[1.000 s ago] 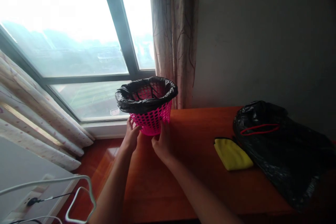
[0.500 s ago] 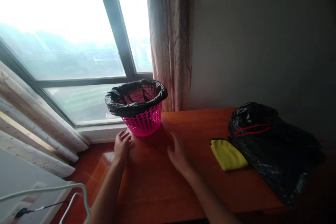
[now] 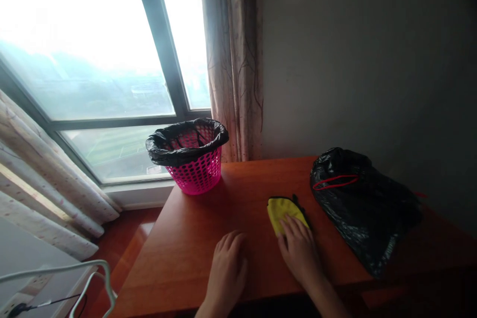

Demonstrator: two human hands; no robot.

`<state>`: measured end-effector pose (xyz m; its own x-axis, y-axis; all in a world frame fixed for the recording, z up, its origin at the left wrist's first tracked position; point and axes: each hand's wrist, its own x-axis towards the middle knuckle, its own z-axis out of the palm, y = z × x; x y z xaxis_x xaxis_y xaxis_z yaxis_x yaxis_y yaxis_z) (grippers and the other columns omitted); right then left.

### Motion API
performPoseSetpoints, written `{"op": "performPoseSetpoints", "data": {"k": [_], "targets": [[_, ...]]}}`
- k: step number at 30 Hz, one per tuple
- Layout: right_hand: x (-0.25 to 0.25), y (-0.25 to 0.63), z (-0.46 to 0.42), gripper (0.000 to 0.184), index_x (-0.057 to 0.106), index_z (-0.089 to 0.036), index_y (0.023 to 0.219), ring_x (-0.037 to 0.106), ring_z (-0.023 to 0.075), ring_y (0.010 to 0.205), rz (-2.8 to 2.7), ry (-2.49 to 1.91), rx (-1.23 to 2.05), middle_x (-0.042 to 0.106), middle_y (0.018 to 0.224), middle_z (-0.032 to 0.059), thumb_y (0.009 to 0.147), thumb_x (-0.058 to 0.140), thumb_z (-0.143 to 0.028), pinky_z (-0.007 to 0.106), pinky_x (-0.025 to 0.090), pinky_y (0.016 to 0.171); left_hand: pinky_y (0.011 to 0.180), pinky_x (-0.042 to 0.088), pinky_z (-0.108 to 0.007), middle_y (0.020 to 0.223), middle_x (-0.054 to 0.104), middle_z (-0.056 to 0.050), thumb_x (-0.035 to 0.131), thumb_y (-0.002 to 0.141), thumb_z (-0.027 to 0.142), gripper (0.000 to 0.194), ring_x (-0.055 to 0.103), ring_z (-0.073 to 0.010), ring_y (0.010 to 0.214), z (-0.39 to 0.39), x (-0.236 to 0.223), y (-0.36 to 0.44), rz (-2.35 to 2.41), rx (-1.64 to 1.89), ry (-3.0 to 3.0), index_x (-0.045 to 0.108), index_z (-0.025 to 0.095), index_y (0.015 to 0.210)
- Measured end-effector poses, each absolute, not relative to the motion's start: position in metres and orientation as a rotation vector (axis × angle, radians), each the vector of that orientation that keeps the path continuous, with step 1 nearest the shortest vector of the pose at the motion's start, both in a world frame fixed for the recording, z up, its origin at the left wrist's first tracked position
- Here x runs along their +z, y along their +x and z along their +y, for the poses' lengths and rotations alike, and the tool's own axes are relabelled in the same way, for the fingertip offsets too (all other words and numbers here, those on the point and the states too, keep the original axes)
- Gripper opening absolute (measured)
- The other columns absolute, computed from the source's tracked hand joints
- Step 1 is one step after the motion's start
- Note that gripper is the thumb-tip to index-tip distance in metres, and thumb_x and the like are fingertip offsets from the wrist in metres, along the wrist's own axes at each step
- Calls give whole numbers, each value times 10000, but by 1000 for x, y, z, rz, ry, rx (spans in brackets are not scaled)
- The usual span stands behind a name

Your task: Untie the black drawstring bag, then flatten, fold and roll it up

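Note:
My right hand (image 3: 300,248) lies on a folded yellow cloth (image 3: 278,208) with dark edging, its fingers closed against the near part and covering some of it. My left hand (image 3: 228,263) is over the wooden table to the left of the cloth, empty, with its fingers loosely extended and the thumb apart. Farther back, at the table's left corner, stands a pink perforated wastebasket (image 3: 196,176). A black bin liner (image 3: 175,155) is folded over its rim. Neither hand touches the basket.
To the right, a full-looking black garbage bag (image 3: 357,208) with a red drawstring (image 3: 335,181) lies on the wooden table (image 3: 179,238). A window and curtains (image 3: 238,84) stand behind the basket. White tubing (image 3: 55,269) and a plugged-in cord are at lower left.
Both hands have drawn back from beside the basket. The right hand has come onto the cloth, which has shifted left, away from the bag. The left hand has moved right and nearer. The view has shifted slightly.

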<state>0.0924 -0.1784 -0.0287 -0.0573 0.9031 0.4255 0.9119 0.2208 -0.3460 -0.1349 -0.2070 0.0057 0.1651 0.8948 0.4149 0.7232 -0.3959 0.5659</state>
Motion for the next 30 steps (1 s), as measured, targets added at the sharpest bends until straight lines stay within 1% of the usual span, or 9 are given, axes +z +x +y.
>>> {"op": "performPoseSetpoints", "data": {"k": [2,5,9,11,14,17,21,25,30], "targets": [[-23,56,-183,448,610,-187,1327,508,345,1305,-1962,-1533,165,570,1407,114,900,477,-223,546,419,1071,1021,482,-480,1295,629,-122,471,772,71,494,581,-279,1198,-206,9,-118,1514,1048,2279,614,202,1227],[-21,14,-187,530,482,-169,1437,543,261,1293,-1842,-1266,560,582,1393,123,915,393,-149,454,448,1085,996,500,-471,1260,641,-140,431,827,89,440,603,-271,1166,-194,12,-112,1585,1081,2207,593,181,1225],[-21,-1,-185,593,387,-168,1474,658,199,1143,-1476,-1077,961,635,1314,134,887,352,-95,357,554,963,978,511,-455,1237,646,-173,398,848,87,453,618,-273,1154,-175,11,-117,1740,1005,2065,543,125,1276],[-20,7,-183,574,460,-193,1417,690,200,1067,-1374,-1072,953,629,1314,122,857,387,-94,343,583,899,1006,485,-476,1275,624,-201,419,870,121,445,598,-303,1189,-171,8,-114,1787,892,2131,546,106,1295],[-21,31,-180,505,567,-214,1313,693,217,1029,-1333,-1168,762,626,1305,107,828,454,-133,372,581,899,1023,452,-517,1342,567,-257,434,894,161,430,562,-361,1230,-169,0,-104,1925,777,2259,578,74,1289],[-27,53,-178,458,599,-207,1266,697,228,1000,-1302,-1281,675,660,1241,112,826,474,-180,385,586,880,1051,398,-565,1374,541,-267,460,886,163,436,525,-392,1264,-169,-8,-101,2099,769,2343,599,82,1291],[-35,66,-177,415,602,-184,1237,720,222,920,-1232,-1313,775,698,1165,127,849,459,-218,359,606,811,1113,283,-602,1426,507,-242,503,832,114,498,430,-408,1343,-170,-6,-126,2149,618,2450,606,115,1319],[-35,63,-178,388,623,-184,1203,720,226,948,-1275,-1305,822,724,1109,114,843,481,-214,362,595,839,1094,284,-594,1434,507,-205,453,838,61,550,427,-385,1351,-164,12,-185,2356,270,2336,601,210,1346],[-31,63,-180,343,645,-194,1161,707,232,1007,-1300,-1310,830,732,1084,98,856,490,-223,372,585,870,1091,348,-481,1462,489,-195,346,901,51,562,454,-324,1352,-147,20,-278,2446,53,2207,526,179,1418]]}}
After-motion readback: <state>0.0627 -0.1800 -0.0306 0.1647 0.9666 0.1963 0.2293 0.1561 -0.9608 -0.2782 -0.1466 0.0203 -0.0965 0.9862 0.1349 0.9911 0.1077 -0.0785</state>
